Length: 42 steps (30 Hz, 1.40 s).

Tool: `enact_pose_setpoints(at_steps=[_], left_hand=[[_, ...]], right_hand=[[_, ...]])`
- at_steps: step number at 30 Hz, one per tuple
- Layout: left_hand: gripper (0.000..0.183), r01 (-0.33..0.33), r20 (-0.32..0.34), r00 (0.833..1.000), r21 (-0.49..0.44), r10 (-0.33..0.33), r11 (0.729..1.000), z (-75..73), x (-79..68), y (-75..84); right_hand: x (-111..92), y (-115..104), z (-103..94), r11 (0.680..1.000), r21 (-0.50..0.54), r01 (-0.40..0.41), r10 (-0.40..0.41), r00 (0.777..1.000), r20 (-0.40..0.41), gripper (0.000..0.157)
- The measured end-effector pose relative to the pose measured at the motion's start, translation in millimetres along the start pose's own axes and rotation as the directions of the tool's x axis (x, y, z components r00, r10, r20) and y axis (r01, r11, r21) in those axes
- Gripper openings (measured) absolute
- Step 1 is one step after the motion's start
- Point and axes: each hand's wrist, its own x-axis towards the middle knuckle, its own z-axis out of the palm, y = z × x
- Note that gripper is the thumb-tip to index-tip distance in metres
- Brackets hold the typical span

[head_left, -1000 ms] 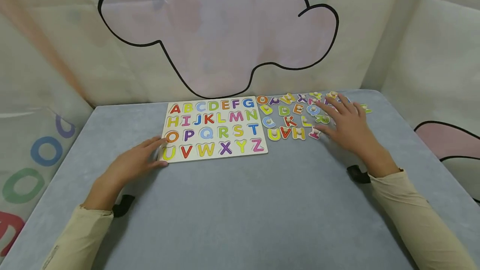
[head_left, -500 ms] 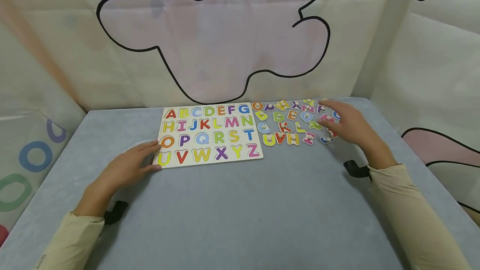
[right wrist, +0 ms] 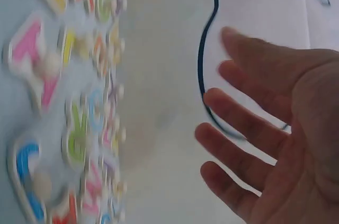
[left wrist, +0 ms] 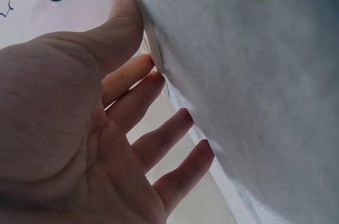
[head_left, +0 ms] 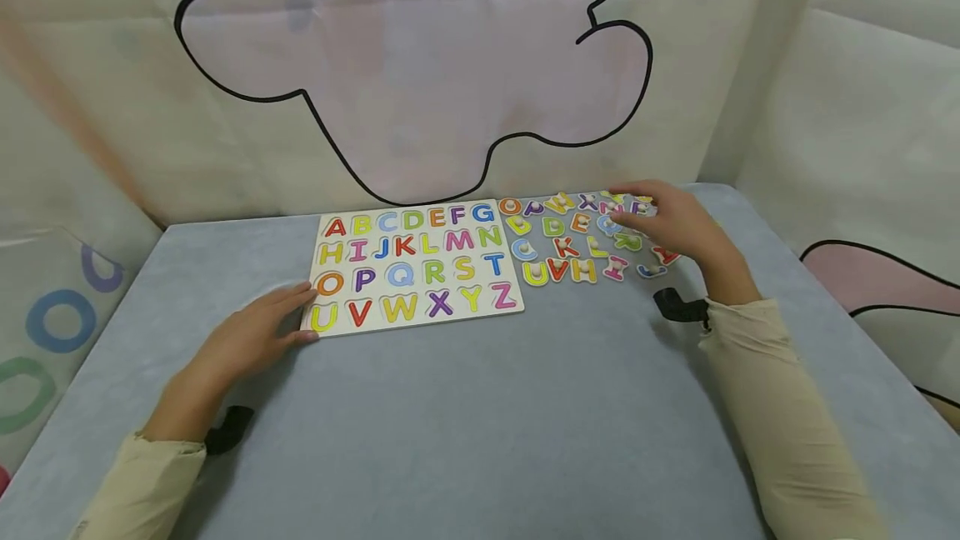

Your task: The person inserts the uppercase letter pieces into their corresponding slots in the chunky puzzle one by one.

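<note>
A white alphabet puzzle board (head_left: 417, 275) with coloured letters A to Z lies flat near the back of the table. My left hand (head_left: 243, 342) rests against its left side, thumb by the near left corner. In the left wrist view, the thumb (left wrist: 126, 23) and extended fingers (left wrist: 139, 102) touch the board's edge. My right hand (head_left: 678, 223) hovers over loose knobbed letter pieces right of the board, its fingers (right wrist: 238, 155) spread and holding nothing. Among the nearer pieces are a pink I (head_left: 615, 267), a blue J (head_left: 651, 271) and a yellow H (head_left: 583, 271). The hand hides some pieces.
The blue-grey table (head_left: 465, 423) stretches in front of the board. Behind it hangs a pale cloth wall (head_left: 420, 90) with black cartoon outlines. Black straps (head_left: 678, 307) hang beneath both wrists.
My right hand has drawn left over the pieces, with its fingers less spread, uncovering the blue J at the near right. The left hand stays at the board's edge. The head view has shifted slightly.
</note>
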Motion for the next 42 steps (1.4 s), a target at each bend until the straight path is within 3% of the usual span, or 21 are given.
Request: enact_pose_setpoints(at_steps=[11, 17, 31, 42], left_hand=[[0.074, 0.002, -0.001, 1.0, 0.002, -0.002, 1.0, 0.2, -3.3, -2.2], [0.074, -0.003, -0.006, 1.0, 0.004, 0.003, 1.0, 4.1, -4.4, -0.5], [0.073, 0.006, -0.012, 1.0, 0.009, -0.006, 1.0, 1.7, -4.0, -1.5], [0.072, 0.018, -0.011, 1.0, 0.011, -0.018, 1.0, 3.0, -4.1, 0.0]], right_hand=[[-12, 59, -14.6, 0.995, -0.023, -0.1, 0.102, 0.989, 0.108, 0.052], [-17, 82, -9.8, 0.996, -0.067, -0.064, 0.071, 0.991, 0.11, 0.041], [-14, 92, -0.8, 0.99, -0.073, -0.123, 0.133, 0.979, 0.155, 0.034], [-12, 92, -1.4, 0.987, -0.119, -0.105, 0.121, 0.983, 0.135, 0.035]])
